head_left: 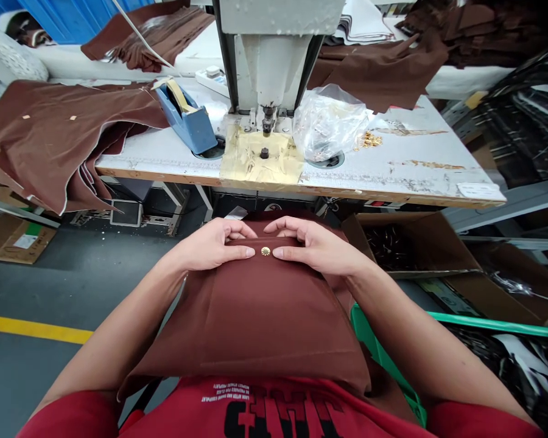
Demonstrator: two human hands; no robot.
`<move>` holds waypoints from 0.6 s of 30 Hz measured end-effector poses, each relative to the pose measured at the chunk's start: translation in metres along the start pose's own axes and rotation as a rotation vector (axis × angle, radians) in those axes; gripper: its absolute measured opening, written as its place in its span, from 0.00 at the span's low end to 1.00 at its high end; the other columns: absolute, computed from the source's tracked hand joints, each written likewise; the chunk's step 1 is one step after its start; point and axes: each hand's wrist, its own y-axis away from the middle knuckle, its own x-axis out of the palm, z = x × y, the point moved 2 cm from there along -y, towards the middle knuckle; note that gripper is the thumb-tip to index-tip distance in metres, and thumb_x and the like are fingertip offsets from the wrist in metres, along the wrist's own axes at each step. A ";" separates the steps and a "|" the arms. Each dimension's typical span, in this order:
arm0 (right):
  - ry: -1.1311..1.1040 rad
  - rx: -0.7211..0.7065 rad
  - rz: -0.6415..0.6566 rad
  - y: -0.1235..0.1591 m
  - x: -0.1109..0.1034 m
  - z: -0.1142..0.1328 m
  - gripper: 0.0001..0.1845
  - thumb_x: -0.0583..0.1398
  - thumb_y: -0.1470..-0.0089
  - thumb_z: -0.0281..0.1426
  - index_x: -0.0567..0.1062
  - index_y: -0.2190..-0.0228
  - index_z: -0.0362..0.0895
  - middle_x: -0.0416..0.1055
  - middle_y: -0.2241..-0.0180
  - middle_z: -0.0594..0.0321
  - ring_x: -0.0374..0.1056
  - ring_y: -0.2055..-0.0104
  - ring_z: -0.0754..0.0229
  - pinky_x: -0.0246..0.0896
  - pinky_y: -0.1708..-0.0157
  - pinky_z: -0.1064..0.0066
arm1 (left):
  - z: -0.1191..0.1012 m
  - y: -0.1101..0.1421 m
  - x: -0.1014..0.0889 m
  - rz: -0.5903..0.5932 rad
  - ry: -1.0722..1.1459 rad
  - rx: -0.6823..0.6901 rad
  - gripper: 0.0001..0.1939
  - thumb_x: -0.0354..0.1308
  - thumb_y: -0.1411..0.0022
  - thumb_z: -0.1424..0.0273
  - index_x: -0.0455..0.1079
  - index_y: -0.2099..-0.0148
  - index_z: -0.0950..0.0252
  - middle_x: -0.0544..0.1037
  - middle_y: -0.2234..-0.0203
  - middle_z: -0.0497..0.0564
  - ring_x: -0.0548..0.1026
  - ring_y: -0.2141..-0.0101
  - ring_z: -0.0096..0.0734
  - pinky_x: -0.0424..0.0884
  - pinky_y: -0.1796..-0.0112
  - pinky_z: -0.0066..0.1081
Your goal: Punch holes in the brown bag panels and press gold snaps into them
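Note:
A brown fabric piece lies across my lap, its far edge held up between my two hands. Near that edge sits a round gold snap button. My left hand pinches the edge just left of the button, thumb on top and fingers behind. On the other side my right hand grips the same edge in a matching pinch. Both thumb tips are close to the button but apart from it. Beyond my hands stands a press machine, its lower die set in yellow tape.
On the white table are a blue tape dispenser, a clear plastic bag and loose gold pieces. Brown fabric hangs over the left side. Cardboard boxes and a green bin stand at right.

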 end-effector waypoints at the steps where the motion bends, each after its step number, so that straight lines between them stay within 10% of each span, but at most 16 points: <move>1: 0.055 -0.016 -0.008 -0.004 -0.001 -0.003 0.21 0.62 0.42 0.32 0.68 0.47 0.46 0.76 0.58 0.61 0.72 0.60 0.58 0.69 0.62 0.68 | 0.004 -0.001 -0.003 0.013 -0.009 -0.016 0.16 0.65 0.43 0.62 0.74 0.56 0.67 0.80 0.66 0.52 0.77 0.68 0.32 0.71 0.68 0.28; 5: 0.505 -0.147 -0.194 -0.028 -0.006 -0.011 0.23 0.62 0.42 0.30 0.70 0.46 0.45 0.74 0.49 0.57 0.69 0.48 0.51 0.64 0.46 0.57 | 0.024 -0.006 -0.026 -0.113 -0.038 -0.064 0.15 0.67 0.45 0.59 0.74 0.64 0.66 0.80 0.70 0.51 0.76 0.71 0.31 0.69 0.71 0.26; 12: 0.832 -0.164 -0.438 -0.061 0.018 0.008 0.25 0.59 0.37 0.39 0.67 0.42 0.45 0.74 0.48 0.54 0.72 0.48 0.48 0.68 0.49 0.56 | 0.049 -0.016 -0.071 -0.796 0.125 0.039 0.18 0.70 0.51 0.59 0.72 0.66 0.67 0.79 0.74 0.50 0.72 0.75 0.27 0.66 0.72 0.25; 18: 0.853 -0.109 -0.516 -0.079 0.060 0.000 0.42 0.60 0.42 0.52 0.60 0.36 0.40 0.60 0.36 0.44 0.61 0.37 0.40 0.63 0.43 0.49 | 0.051 -0.036 -0.030 -0.883 0.715 0.073 0.20 0.73 0.51 0.62 0.67 0.66 0.66 0.73 0.78 0.44 0.68 0.79 0.20 0.64 0.74 0.21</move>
